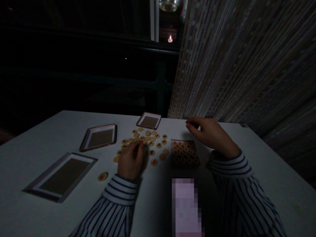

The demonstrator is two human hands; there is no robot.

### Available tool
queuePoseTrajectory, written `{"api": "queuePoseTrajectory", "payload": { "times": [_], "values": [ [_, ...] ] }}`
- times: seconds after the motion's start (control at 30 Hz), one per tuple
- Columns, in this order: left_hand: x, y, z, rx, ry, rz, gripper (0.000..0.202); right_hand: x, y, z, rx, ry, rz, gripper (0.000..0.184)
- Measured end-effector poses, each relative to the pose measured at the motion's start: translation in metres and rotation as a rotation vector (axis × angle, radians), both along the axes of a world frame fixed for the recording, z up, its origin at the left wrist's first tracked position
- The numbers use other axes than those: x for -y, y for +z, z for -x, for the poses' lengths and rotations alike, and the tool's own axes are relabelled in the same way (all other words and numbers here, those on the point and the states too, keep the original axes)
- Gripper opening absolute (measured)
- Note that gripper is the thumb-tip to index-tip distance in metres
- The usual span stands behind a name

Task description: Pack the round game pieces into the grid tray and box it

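Note:
Round Chinese chess pieces (151,144) with red or black characters, some blank side up, lie scattered on the white table. My left hand (130,160) rests low over the near left part of these pieces. Its fingers are curled in, with the tips by a piece; whether anything is between them is hidden. To the right is a small open box (194,144) with rows of red-marked pieces inside. My right hand (209,133) hovers beyond that box's right side, thumb and fingers slightly apart, with nothing seen in them. One red-marked piece (103,176) lies alone left of my left wrist.
Three shallow trays or lids stand on the white table (153,197): one near left (37,192), one mid-left (85,140), one at the back (159,122). A pixelated pinkish patch (186,207) covers the front. A string curtain (209,65) hangs behind the right side.

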State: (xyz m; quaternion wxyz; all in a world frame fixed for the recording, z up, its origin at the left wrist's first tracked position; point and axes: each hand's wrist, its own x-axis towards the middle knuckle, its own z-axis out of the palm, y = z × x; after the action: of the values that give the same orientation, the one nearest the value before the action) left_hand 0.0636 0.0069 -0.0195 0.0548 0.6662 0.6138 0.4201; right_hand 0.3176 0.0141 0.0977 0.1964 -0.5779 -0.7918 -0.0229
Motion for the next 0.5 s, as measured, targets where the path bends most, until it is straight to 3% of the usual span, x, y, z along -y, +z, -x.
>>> {"api": "queuePoseTrajectory", "payload": {
  "times": [0.5],
  "values": [
    [0.0007, -0.0025, 0.0019, -0.017, 0.016, -0.007, 0.03, 0.0005, -0.0007, -0.0002, 0.018, -0.001, 0.018, 0.028]
  ]
}}
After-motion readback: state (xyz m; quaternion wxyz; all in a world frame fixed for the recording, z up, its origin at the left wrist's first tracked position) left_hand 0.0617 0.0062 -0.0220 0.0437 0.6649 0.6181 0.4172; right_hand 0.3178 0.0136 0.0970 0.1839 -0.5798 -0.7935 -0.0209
